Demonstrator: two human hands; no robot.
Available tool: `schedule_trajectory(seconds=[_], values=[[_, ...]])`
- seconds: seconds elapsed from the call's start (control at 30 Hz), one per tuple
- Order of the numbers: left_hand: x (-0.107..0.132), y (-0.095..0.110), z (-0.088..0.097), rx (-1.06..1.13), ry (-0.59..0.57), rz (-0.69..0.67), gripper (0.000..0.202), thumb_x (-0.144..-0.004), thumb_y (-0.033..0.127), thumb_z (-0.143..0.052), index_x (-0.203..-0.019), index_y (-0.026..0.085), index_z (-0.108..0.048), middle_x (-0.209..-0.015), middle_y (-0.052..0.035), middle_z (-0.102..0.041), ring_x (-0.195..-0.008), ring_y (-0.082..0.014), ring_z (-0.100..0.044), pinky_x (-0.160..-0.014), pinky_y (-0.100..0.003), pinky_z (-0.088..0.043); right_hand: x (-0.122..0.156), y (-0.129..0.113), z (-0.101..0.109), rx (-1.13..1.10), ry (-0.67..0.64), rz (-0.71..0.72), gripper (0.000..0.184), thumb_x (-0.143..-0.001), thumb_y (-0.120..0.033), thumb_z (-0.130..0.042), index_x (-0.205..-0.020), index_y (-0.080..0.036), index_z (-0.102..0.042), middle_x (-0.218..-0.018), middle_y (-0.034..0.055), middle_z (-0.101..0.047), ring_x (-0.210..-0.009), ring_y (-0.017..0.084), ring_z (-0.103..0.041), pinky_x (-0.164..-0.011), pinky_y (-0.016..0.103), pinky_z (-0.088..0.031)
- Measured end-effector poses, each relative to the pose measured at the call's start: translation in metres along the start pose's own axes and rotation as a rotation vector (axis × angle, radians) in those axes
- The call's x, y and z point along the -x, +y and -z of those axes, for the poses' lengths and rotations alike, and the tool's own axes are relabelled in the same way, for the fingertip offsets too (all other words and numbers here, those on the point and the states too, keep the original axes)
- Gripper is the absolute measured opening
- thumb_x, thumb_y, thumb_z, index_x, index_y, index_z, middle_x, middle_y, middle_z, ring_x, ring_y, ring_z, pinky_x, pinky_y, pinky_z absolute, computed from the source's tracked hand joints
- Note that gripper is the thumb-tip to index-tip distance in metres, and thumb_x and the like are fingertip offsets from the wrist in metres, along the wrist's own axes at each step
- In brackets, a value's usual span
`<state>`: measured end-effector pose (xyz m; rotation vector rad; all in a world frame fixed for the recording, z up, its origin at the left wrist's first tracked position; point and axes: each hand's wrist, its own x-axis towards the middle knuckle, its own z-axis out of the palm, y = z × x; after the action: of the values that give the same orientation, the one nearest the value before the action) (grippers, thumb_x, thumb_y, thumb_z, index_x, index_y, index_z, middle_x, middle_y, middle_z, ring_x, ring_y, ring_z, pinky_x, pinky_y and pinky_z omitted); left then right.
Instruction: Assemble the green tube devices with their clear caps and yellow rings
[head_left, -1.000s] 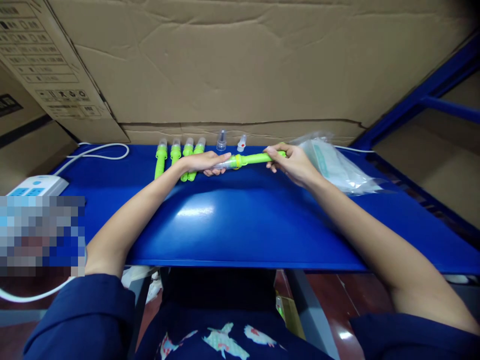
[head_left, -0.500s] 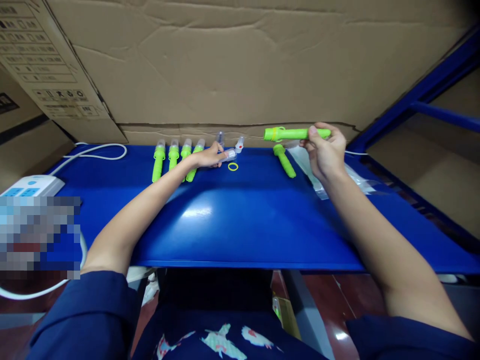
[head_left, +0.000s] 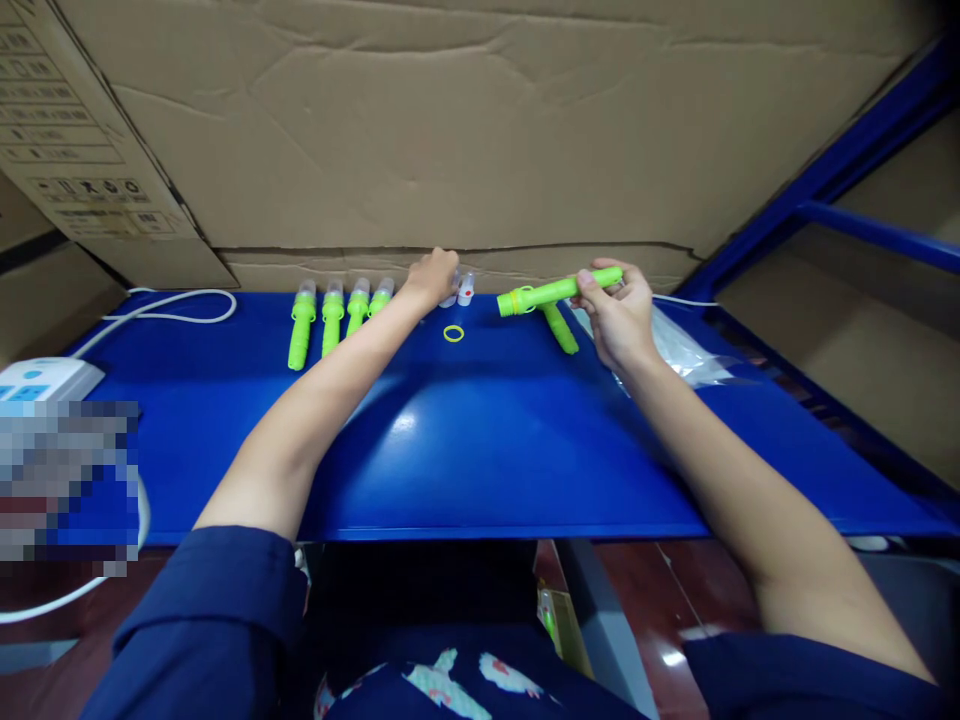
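four lime-green plastic tubes (head_left: 301,325) wear clear caps. the left hand (head_left: 435,275) has moved back to the clear plastic cone (head_left: 469,279) holding a white piece; its fingertips are hidden. a yellow ring (head_left: 454,334) lies loose. the right hand (head_left: 624,318), now lower, pinches an apparently capless green tube (head_left: 553,291) near a clear plastic bag (head_left: 694,352), contents unclear.

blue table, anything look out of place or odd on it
A yellow ring lies loose on the blue table, whereas the green tube in the right hand has a yellow band near its end. Another tube lies slanted, apart from the row of capped tubes. No spill shows.
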<state>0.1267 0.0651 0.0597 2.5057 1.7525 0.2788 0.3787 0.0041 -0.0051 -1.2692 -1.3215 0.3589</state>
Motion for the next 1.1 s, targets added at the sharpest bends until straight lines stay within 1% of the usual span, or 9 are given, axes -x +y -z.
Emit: schedule_trajectory(seconds=[0.17, 0.37, 0.5, 0.6, 0.73, 0.83, 0.9, 0.97, 1.1], values=[[-0.002, -0.006, 0.016, 0.038, 0.051, 0.008, 0.047, -0.094, 0.022, -0.069, -0.139, 0.012, -0.058, -0.145, -0.0199, -0.056, -0.139, -0.0370, -0.055, -0.114, -0.042, -0.045, 0.004, -0.007, -0.001, 0.059, -0.012, 0.011, 0.047, -0.095, -0.063, -0.055, -0.123, -0.027, -0.048, -0.104, 0.0092, -0.067, -0.099, 0.026, -0.072, -0.086, 0.044, -0.063], [0.023, -0.025, 0.034, 0.082, 0.176, 0.035, 0.049, -0.097, 0.034, -0.065, -0.141, 0.015, -0.053, -0.136, -0.0168, -0.059, -0.135, -0.0335, -0.055, -0.113, -0.039, -0.044, 0.008, -0.009, -0.005, 0.099, -0.020, 0.029, 0.051, -0.095, -0.069, -0.051, -0.126, -0.028, -0.049, -0.103, 0.0094, -0.068, -0.095, 0.025, -0.072, -0.082, 0.043, -0.063], [0.032, -0.038, 0.028, -0.061, 0.028, 0.126, 0.051, -0.088, 0.029, -0.076, -0.132, 0.010, -0.061, -0.132, -0.0190, -0.063, -0.128, -0.0361, -0.061, -0.107, -0.041, -0.050, 0.009, -0.003, -0.010, -0.007, -0.045, 0.025, 0.054, -0.090, -0.070, -0.060, -0.122, -0.028, -0.049, -0.098, 0.0081, -0.069, -0.091, 0.025, -0.072, -0.080, 0.042, -0.062], [0.028, -0.046, 0.017, -0.149, -0.028, 0.143, 0.046, -0.089, 0.029, -0.075, -0.129, 0.010, -0.064, -0.135, -0.0202, -0.065, -0.129, -0.0385, -0.062, -0.105, -0.043, -0.052, 0.010, 0.000, -0.013, -0.114, -0.026, 0.040, 0.058, -0.081, -0.072, -0.071, -0.114, -0.029, -0.051, -0.093, 0.0056, -0.069, -0.085, 0.023, -0.071, -0.078, 0.040, -0.062], [0.024, -0.048, 0.008, -0.170, 0.050, 0.155, 0.060, -0.094, 0.024, -0.069, -0.147, 0.004, -0.048, -0.135, -0.0252, -0.065, -0.130, -0.0398, -0.061, -0.109, -0.045, -0.049, 0.012, 0.000, -0.015, -0.226, -0.026, 0.048, 0.060, -0.073, -0.071, -0.079, -0.108, -0.029, -0.054, -0.087, 0.0026, -0.070, -0.080, 0.021, -0.071, -0.073, 0.037, -0.062], [0.032, -0.043, 0.002, -0.128, 0.183, 0.181, 0.064, -0.096, 0.022, -0.066, -0.151, 0.002, -0.039, -0.146, -0.0296, -0.054, -0.131, -0.0384, -0.060, -0.109, -0.042, -0.048, 0.018, -0.004, -0.019, -0.258, -0.071, 0.030, 0.056, -0.073, -0.068, -0.081, -0.103, -0.028, -0.057, -0.084, 0.0019, -0.069, -0.073, 0.019, -0.070, -0.071, 0.035, -0.062], [0.043, -0.035, -0.003, -0.067, 0.290, 0.097, 0.052, -0.101, 0.031, -0.060, -0.143, 0.004, -0.047, -0.150, -0.0293, -0.049, -0.133, -0.0370, -0.058, -0.107, -0.039, -0.048, 0.023, -0.009, -0.023, -0.273, -0.094, 0.003, 0.056, -0.070, -0.068, -0.083, -0.098, -0.027, -0.057, -0.083, 0.0015, -0.069, -0.069, 0.018, -0.069, -0.071, 0.035, -0.062], [0.056, -0.026, -0.011, 0.027, 0.335, -0.079, 0.047, -0.104, 0.045, -0.053, -0.133, 0.009, -0.055, -0.141, -0.0247, -0.057, -0.130, -0.0348, -0.059, -0.105, -0.039, -0.047, 0.029, -0.015, -0.028, -0.301, -0.113, -0.039, 0.060, -0.066, -0.071, -0.085, -0.095, -0.026, -0.058, -0.081, 0.0010, -0.069, -0.067, 0.017, -0.069, -0.072, 0.035, -0.063], [0.070, -0.015, -0.024, 0.244, 0.235, -0.397, 0.051, -0.095, 0.060, -0.063, -0.112, 0.012, -0.065, -0.100, -0.0114, -0.071, -0.093, -0.0249, -0.068, -0.083, -0.031, -0.049, 0.038, -0.025, -0.035, -0.394, -0.176, -0.153, 0.065, -0.058, -0.073, -0.088, -0.092, -0.026, -0.059, -0.081, 0.0003, -0.068, -0.068, 0.018, -0.070, -0.077, 0.037, -0.064]])
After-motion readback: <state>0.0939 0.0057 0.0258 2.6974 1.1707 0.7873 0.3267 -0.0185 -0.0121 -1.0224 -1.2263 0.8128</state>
